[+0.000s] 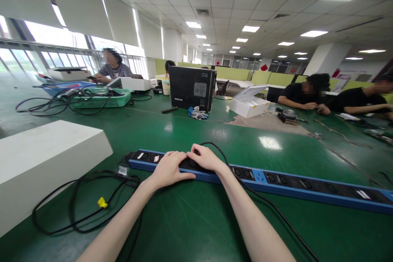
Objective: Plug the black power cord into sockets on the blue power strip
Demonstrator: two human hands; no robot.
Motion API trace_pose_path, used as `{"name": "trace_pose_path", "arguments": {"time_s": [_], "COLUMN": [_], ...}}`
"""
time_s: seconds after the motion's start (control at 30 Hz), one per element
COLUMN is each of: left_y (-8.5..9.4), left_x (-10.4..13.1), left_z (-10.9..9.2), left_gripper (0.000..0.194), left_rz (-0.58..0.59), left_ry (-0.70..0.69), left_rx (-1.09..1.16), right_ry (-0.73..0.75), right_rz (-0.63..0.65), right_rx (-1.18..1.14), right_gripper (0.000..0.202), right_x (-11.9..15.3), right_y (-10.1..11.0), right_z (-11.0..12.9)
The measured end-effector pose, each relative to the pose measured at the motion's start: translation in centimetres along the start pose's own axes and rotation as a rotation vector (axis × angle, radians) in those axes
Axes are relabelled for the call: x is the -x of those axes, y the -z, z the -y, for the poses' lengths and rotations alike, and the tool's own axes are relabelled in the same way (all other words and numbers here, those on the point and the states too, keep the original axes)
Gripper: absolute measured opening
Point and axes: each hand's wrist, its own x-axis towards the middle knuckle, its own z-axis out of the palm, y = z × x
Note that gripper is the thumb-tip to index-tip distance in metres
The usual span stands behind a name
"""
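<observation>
A long blue-and-black power strip with rows of sockets lies across the green table. My left hand grips it left of its middle, thumb along the front side and fingers over the top. Just beside it, my right hand is closed around a black plug at the sockets; how deep the plug sits is hidden by the fingers. A black cable arcs up behind the right hand, crosses the strip and runs to the bottom right. The strip's left end meets a black cord lying in loops, with a yellow tag.
A white box stands at the left. Further back are a green basket of cables, a black computer case, gloves and an open white box. Several people sit around the far side of the table.
</observation>
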Motion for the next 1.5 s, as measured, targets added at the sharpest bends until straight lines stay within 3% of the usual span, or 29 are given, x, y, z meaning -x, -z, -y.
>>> {"name": "trace_pose_path", "arguments": {"time_s": [0.13, 0.23, 0.43, 0.67, 0.8, 1.03, 1.13, 1.33, 1.4, 1.5], "left_y": [0.1, 0.2, -0.2, -0.1, 0.0, 0.2, 0.2, 0.2, 0.3, 0.4], "left_x": [-0.1, -0.1, -0.2, -0.3, -0.4, -0.4, -0.4, -0.4, -0.4, -0.3], "left_z": [-0.1, -0.1, 0.0, 0.0, 0.0, -0.3, -0.4, -0.4, -0.4, -0.5], "left_gripper": [0.067, 0.071, 0.076, 0.072, 0.075, 0.07, 0.07, 0.069, 0.068, 0.068], "left_rz": [0.003, 0.008, 0.018, 0.02, 0.024, 0.033, 0.032, 0.025, 0.033, 0.044], "left_ry": [-0.022, -0.015, -0.001, -0.007, -0.005, -0.007, 0.001, 0.001, 0.0, 0.007], "left_rx": [0.001, 0.017, 0.04, 0.051, 0.051, 0.047, 0.05, 0.065, 0.067, 0.063], "right_ry": [0.058, 0.096, 0.106, 0.09, 0.101, -0.023, -0.043, 0.13, 0.129, 0.053], "right_rz": [0.044, 0.11, 0.203, 0.158, 0.177, 0.155, 0.133, -0.13, -0.214, -0.325], "right_rx": [0.025, 0.069, -0.008, 0.018, 0.039, -0.224, -0.301, -0.493, -0.397, -0.172], "right_gripper": [0.029, 0.042, 0.046, 0.038, 0.047, 0.05, 0.049, 0.038, 0.037, 0.038], "right_x": [0.6, 1.2, 1.2, 1.0, 1.3, 1.0, 1.0, 1.9, 2.8, 5.6], "right_y": [0.5, 1.5, 2.2, 2.0, 2.4, 1.4, 1.8, 6.7, 9.0, 13.0], "right_z": [1.0, 1.4, 0.7, 0.9, 1.3, -0.3, 0.4, 5.1, 5.8, 4.9]}}
